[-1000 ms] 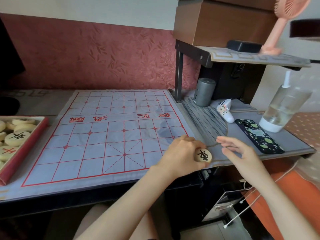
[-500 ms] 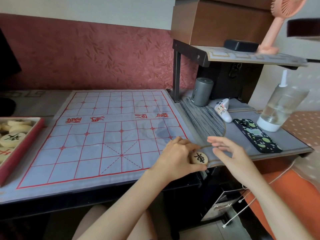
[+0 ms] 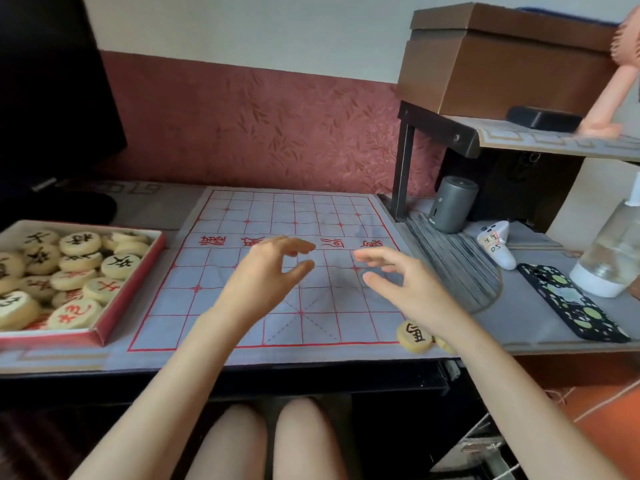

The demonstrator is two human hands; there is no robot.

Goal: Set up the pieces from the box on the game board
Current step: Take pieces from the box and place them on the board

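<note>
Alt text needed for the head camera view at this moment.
Both hands, left hand and right hand, hover open and empty above a cloth xiangqi board. One round piece with a black character lies at the board's near right corner, and a red box of pieces sits left of the board.

Red river characters 楚河 and 漢界 cross the game board [image 3: 221,271]; right of it, a white remote [image 3: 496,244] bears a handwritten label, seemingly "DS".
</note>
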